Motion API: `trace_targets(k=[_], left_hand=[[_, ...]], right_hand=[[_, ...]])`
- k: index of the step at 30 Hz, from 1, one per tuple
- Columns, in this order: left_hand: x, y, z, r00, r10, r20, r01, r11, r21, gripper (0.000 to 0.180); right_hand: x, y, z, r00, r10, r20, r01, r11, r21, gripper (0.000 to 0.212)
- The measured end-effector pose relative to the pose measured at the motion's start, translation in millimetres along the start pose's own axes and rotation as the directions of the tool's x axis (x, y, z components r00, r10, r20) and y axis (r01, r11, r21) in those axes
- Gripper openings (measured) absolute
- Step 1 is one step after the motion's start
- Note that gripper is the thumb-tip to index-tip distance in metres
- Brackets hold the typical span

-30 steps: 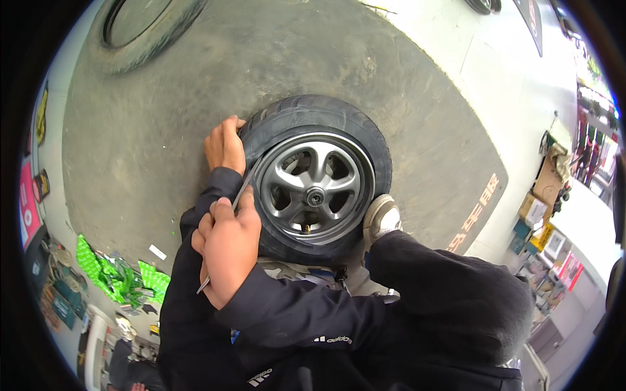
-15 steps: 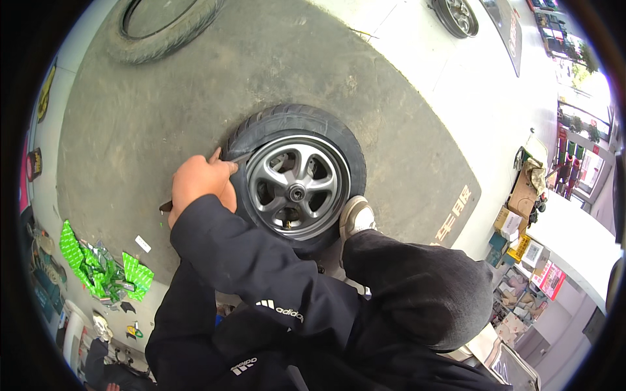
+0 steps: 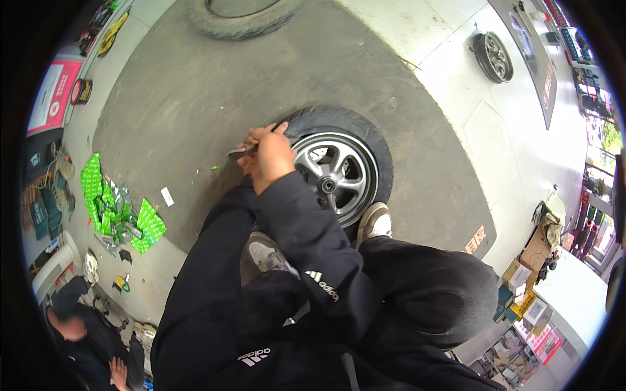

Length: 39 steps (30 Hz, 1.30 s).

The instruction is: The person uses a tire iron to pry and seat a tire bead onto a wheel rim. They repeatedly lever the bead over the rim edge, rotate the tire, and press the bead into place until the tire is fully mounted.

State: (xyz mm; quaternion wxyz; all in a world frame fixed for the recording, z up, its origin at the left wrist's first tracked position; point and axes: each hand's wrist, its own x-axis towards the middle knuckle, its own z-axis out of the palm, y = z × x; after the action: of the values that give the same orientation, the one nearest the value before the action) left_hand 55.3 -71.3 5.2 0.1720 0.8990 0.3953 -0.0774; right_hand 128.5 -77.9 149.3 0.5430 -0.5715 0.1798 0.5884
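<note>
A black tire (image 3: 380, 135) sits around a grey spoked wheel rim (image 3: 350, 215), lying flat on the dark mat. My right hand (image 3: 275, 158) is closed at the tire's left edge, its fingers wrapped around a flat metal tire lever (image 3: 236, 154). The lever's grey end sticks out to the left; its other end is hidden by the hand. My left hand (image 3: 248, 163) is mostly covered by the right one and appears closed on the same lever. One of my shoes (image 3: 375, 223) presses against the tire's lower right side; the other (image 3: 264, 253) stands below my right forearm.
Another tire (image 3: 244, 26) lies at the far edge of the mat (image 3: 189, 98). A bare rim (image 3: 493, 57) is on the tiles at far right. Torn green packaging (image 3: 111, 208) lies at left. A person (image 3: 98, 326) sits at lower left. Boxes (image 3: 521, 280) stand at right.
The view has shifted, so the surroundings appear farther right or lower in it. My hands have moved upward around the tire's edge, and the lever's free end now points left.
</note>
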Motion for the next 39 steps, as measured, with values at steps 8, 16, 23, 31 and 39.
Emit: trace_targets(k=[8,16,23,31,39], left_hand=[[2.8,21.6,-29.9,0.970,0.032,-0.242,-0.111,0.940,-0.323,0.061],[20.7,-1.9,-66.3,0.961,0.269,-0.066,-0.271,0.863,-0.427,0.051],[39.5,-9.8,-65.5,0.935,0.343,0.090,-0.242,0.802,-0.547,0.061],[36.8,-16.1,-69.1,0.930,0.317,0.184,-0.176,0.826,-0.536,0.064],[37.2,-4.2,-72.6,0.939,0.304,0.160,-0.166,0.810,-0.562,0.063]], right_hand=[[-40.3,89.4,-86.1,0.765,-0.597,-0.239,0.550,0.800,-0.238,0.016],[-14.9,245.2,-120.4,0.646,-0.410,0.644,0.477,-0.442,-0.759,0.012],[33.7,276.1,-161.5,0.525,-0.169,0.834,0.464,-0.764,-0.447,0.022],[-28.2,230.9,-168.1,0.719,0.121,0.684,0.687,-0.268,-0.675,0.026],[-105.6,-60.0,-194.2,0.566,0.565,0.601,0.824,-0.417,-0.384,0.032]])
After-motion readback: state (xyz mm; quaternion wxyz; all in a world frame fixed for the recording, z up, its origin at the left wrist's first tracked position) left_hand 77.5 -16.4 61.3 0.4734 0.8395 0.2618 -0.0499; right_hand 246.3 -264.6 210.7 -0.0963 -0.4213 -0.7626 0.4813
